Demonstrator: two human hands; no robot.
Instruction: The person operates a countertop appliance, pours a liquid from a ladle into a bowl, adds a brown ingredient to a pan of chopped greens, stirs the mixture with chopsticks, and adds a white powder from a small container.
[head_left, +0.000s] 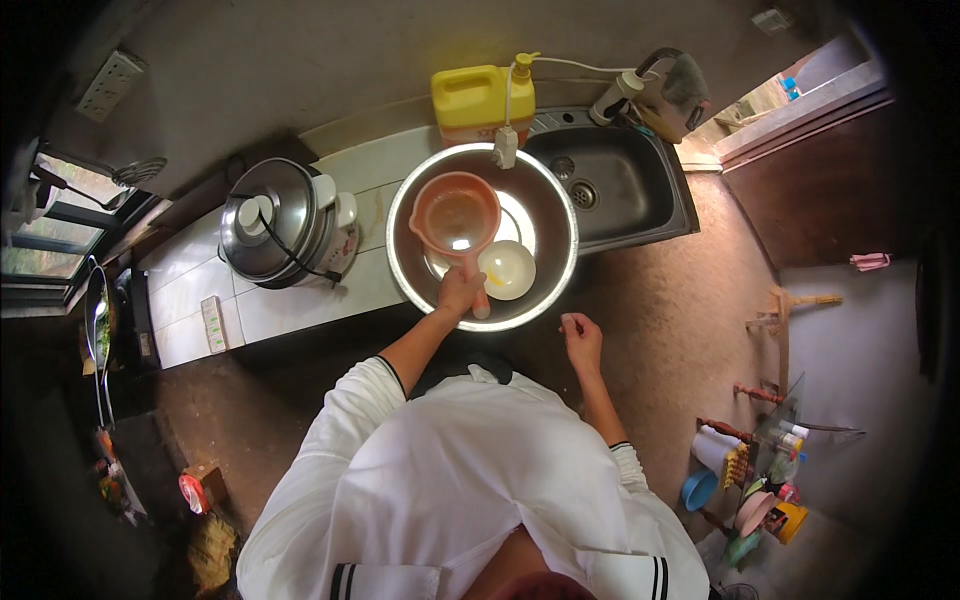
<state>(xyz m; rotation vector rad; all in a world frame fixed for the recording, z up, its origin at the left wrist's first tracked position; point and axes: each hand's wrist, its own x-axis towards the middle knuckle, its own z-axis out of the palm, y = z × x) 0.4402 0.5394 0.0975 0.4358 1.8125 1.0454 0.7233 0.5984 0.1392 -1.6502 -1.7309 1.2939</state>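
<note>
My left hand (458,292) is closed round the handle of a pinkish-orange plastic water dipper (425,215). The dipper is over the left part of a large round metal basin (568,235), with some liquid showing inside its cup. Beside the handle, a small white bowl (512,270) with a yellow mark sits in the basin. Just off the basin's lower right rim is my right hand (582,343), its fingers curled in and nothing visible in them. The dipper hides part of the basin's floor.
Right of the basin is a dark sink (630,190). A yellow jug (470,100) stands behind it, and a white plug (505,147) on a cord hangs over the rim. An electric cooker (268,225) occupies the left counter. A cluttered rack (765,465) is at lower right.
</note>
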